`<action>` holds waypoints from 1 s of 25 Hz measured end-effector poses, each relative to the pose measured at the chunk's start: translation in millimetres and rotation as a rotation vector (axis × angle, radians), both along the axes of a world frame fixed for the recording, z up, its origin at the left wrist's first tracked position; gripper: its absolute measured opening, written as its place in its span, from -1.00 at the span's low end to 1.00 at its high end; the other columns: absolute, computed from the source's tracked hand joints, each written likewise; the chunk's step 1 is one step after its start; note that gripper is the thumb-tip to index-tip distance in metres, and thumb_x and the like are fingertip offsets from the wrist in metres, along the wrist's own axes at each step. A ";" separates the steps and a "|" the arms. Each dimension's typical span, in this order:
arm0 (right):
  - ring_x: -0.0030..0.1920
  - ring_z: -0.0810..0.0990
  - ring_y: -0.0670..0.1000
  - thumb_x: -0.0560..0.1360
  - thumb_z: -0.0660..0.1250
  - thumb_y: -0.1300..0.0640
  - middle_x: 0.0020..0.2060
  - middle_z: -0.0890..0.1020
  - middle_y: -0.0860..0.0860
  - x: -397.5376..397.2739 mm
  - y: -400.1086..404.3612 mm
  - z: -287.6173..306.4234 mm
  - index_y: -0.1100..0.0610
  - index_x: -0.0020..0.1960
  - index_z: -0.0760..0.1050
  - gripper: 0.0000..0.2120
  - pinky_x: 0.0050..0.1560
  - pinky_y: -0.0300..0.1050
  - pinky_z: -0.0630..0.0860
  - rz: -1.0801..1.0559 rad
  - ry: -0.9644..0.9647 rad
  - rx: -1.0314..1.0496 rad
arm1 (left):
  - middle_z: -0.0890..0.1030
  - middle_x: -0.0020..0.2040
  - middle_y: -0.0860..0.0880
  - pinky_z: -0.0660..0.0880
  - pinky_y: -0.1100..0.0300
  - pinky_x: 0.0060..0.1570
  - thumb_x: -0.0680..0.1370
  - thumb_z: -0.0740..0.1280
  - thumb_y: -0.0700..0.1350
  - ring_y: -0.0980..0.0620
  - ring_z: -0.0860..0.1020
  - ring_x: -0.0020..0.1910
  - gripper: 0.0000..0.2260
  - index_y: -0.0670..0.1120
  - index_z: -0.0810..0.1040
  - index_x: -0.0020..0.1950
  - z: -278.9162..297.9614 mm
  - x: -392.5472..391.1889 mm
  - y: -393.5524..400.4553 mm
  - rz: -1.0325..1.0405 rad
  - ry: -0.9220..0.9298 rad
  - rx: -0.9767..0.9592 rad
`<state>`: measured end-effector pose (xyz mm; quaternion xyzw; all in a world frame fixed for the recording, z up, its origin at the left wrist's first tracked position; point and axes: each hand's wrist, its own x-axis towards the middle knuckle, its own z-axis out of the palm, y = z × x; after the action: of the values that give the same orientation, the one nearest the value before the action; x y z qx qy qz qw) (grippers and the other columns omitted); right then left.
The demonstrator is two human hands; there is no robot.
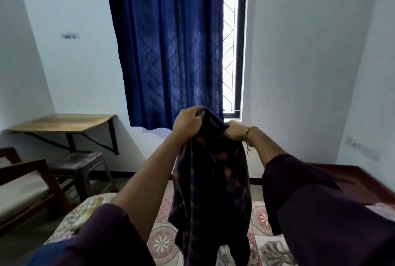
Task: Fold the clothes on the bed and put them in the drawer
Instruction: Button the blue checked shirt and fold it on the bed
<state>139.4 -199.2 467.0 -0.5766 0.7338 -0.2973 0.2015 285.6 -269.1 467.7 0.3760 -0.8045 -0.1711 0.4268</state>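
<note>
A dark plaid shirt [211, 184] hangs in the air above the bed [162, 242], held up by both my hands at its top. My left hand [187, 121] grips the top edge on the left side. My right hand [236, 130], with a gold bracelet on the wrist, grips the fabric on the right. The shirt droops in loose folds, and its lower end reaches down to the patterned bedsheet. No drawer is in view.
A blue curtain [171, 47] covers most of the window ahead. A wall-mounted wooden desk [62, 123] and a dark stool [81, 163] stand at the left, with a wooden chair [25, 188] nearer. A reddish wooden bed frame [363, 182] lies at right.
</note>
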 end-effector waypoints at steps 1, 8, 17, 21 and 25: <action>-0.16 0.52 0.08 0.49 0.24 0.23 -0.08 0.60 0.19 -3.9 3.3 8.5 0.28 -0.01 0.55 -0.83 -0.22 -0.17 0.45 -0.072 0.053 -0.109 | 0.59 -0.19 -0.05 0.45 0.12 -0.10 0.58 0.23 -0.07 -0.06 0.54 -0.13 -0.81 -0.14 0.56 -0.07 12.8 1.7 3.3 0.009 -0.003 -0.034; -0.31 0.43 0.03 0.44 0.17 0.22 -0.36 0.47 0.02 -18.0 24.1 55.4 0.13 -0.31 0.44 -0.83 -0.36 -0.19 0.32 -0.178 -0.002 -0.316 | 0.44 -0.38 0.07 0.32 0.14 -0.35 0.38 0.06 0.39 0.07 0.43 -0.41 -0.39 -0.10 0.44 0.08 38.0 38.8 16.8 -0.174 -0.292 -0.394; -0.10 0.47 0.11 0.28 0.14 -0.04 -0.14 0.55 0.11 -31.7 16.7 52.4 0.05 -0.29 0.41 -0.82 -0.15 -0.15 0.34 -0.179 0.436 -0.207 | 0.60 0.03 -0.13 0.34 0.13 -0.25 0.49 0.16 0.30 -0.20 0.59 -0.13 -0.40 -0.15 0.33 0.29 -22.3 48.2 12.3 0.049 -0.531 -0.539; 0.03 0.41 0.07 0.39 0.33 -0.20 -0.02 0.41 0.04 -40.7 29.2 55.6 0.02 0.03 0.34 -0.61 -0.01 -0.07 0.39 -0.041 0.348 -0.058 | 0.52 -0.34 -0.11 0.31 0.21 -0.67 0.47 0.12 0.19 -0.10 0.50 -0.58 -0.55 -0.17 0.53 -0.22 9.0 55.9 -7.3 0.283 -0.618 -0.827; 0.03 0.31 0.02 0.23 0.55 -0.14 0.02 0.28 0.02 -47.7 45.0 59.1 0.02 0.20 0.25 -0.30 0.07 0.04 0.48 0.033 0.576 0.045 | 0.55 -0.25 -0.16 0.30 0.13 -0.56 0.52 0.11 0.15 -0.16 0.57 -0.44 -0.55 -0.21 0.53 0.01 44.5 66.9 -9.5 0.205 -0.696 -0.931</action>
<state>91.7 -154.2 526.2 -0.6445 0.7578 -0.1018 0.0023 352.6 -278.7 512.2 0.2591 -0.8472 0.3754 0.2723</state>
